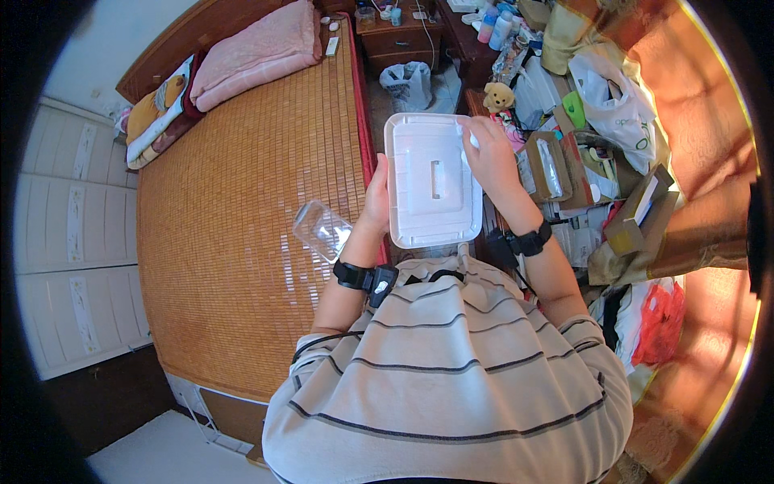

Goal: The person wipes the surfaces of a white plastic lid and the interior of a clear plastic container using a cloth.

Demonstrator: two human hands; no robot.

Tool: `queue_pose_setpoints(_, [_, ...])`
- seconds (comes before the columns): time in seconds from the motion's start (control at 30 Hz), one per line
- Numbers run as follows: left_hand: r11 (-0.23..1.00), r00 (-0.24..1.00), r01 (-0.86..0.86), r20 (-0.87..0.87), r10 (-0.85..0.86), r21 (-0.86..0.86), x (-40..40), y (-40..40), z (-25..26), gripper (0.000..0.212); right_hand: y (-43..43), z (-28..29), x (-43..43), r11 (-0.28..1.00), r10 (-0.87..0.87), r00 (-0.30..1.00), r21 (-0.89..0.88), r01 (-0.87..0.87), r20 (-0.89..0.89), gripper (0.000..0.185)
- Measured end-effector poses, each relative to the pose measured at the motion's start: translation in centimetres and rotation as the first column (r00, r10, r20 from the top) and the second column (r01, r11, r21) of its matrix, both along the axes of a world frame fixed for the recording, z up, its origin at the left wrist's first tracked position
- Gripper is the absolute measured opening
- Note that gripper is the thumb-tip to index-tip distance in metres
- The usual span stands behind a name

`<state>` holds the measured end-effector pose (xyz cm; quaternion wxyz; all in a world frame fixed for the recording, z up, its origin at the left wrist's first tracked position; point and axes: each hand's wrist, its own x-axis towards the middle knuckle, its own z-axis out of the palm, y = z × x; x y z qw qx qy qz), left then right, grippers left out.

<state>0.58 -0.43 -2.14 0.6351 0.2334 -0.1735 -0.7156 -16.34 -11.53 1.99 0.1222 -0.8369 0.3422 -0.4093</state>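
Observation:
A white rectangular plastic lid or shallow box [423, 187], with a small slot-like handle in its middle, is held up in front of my body. My left hand [377, 193] grips its left edge, thumb up along the rim. My right hand [488, 148] is at its upper right corner, fingers bent over something small and white, perhaps a tissue or cloth, against the surface. A clear plastic container [321, 231] lies on the bamboo mat of the bed [242, 242], left of my left forearm. Both wrists wear black straps with devices.
A folded pink quilt [260, 51] lies at the bed's head. Beyond the held piece stand a bin lined with a plastic bag [406, 85] and a wooden nightstand [396, 42]. To the right, a cluttered surface bears a plush dog [499, 97], cardboard boxes [547, 166] and a white plastic bag [614, 109].

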Motion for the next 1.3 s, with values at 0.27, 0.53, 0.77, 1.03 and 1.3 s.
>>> queue_pose_setpoints(0.27, [0.982, 0.982, -0.189, 0.018, 0.189, 0.001, -0.2, -0.5, 0.5, 0.062, 3.6, -1.5, 2.7, 0.967, 0.214, 0.975, 0.126, -0.221, 0.064, 0.019])
queue_pose_setpoints(0.53, [0.949, 0.951, -0.308, 0.013, 0.309, -0.065, 1.1, -0.3, 1.4, 0.065, 6.5, 0.8, 1.7, 0.901, 0.434, 0.898, 0.003, -0.435, -0.075, 0.026])
queue_pose_setpoints(0.77, [0.994, 0.992, -0.112, 0.06, 0.112, -0.007, -1.3, 0.8, 1.3, 0.065, 2.6, 3.4, 1.3, 0.99, 0.106, 0.994, -0.089, -0.109, -0.029, 0.019])
queue_pose_setpoints(1.03, [0.979, 0.991, -0.054, 0.105, 0.076, -0.197, -1.5, -0.8, 3.2, 0.068, 6.2, 2.8, -0.1, 0.876, 0.478, 0.867, 0.007, -0.481, -0.141, 0.027])
queue_pose_setpoints(1.3, [0.998, 0.995, -0.011, 0.096, 0.017, -0.064, -2.0, -0.6, 2.5, 0.065, 3.0, 2.8, -2.4, 0.925, 0.337, 0.929, -0.128, -0.357, -0.154, 0.023])
